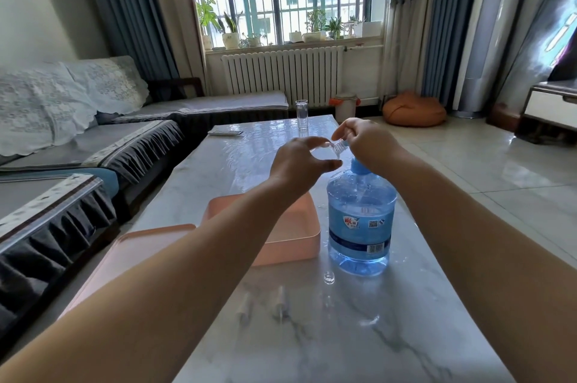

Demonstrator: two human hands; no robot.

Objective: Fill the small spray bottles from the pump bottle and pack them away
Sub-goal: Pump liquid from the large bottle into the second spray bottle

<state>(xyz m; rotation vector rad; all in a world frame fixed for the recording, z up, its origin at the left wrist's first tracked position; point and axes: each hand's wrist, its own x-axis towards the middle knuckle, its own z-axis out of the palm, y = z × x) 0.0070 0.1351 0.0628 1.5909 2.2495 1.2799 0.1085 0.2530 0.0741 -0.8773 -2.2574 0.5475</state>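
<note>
A blue jug-shaped pump bottle (pixel 360 223) stands on the marble table, its blue top partly hidden under my right wrist. My left hand (pixel 299 164) grips a small clear spray bottle (pixel 334 147), tilted with its threaded neck toward the right. My right hand (pixel 362 140) pinches something at that neck, just above the pump bottle; what it holds is hidden. Two clear spray heads (pixel 262 307) lie on the table near me. A tiny clear cap (pixel 328 277) sits beside the pump bottle's base.
A pink box (pixel 299 240) stands left of the pump bottle, its pink lid (pixel 137 248) flat beside it. A clear glass (pixel 302 114) and a remote control (pixel 225 133) are at the table's far end. A grey sofa runs along the left.
</note>
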